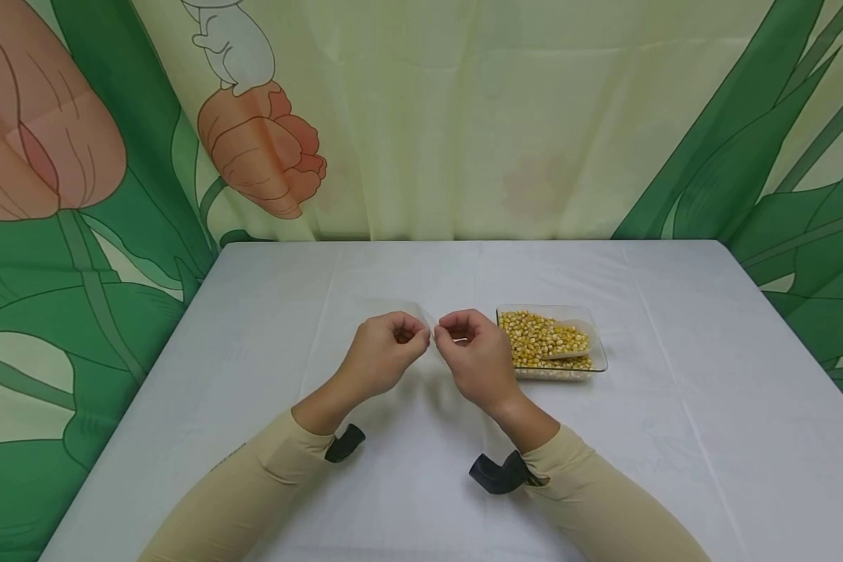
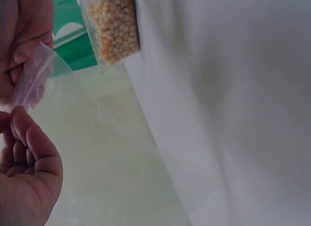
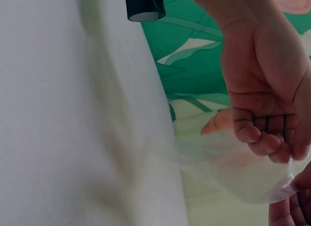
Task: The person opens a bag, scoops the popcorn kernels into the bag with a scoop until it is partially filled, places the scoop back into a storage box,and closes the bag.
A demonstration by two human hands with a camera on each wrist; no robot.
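A small clear plastic bag point(image 2: 34, 75) hangs between the two hands above the table point(image 1: 253, 351), just left of the glass dish of corn kernels point(image 1: 544, 339). The left hand point(image 1: 382, 355) and right hand point(image 1: 474, 355) each pinch its top edge with curled fingers, knuckles nearly touching, so the bag's mouth runs left to right between them. The right hand is nearer the dish, where a scoop point(image 1: 572, 343) lies on the kernels.
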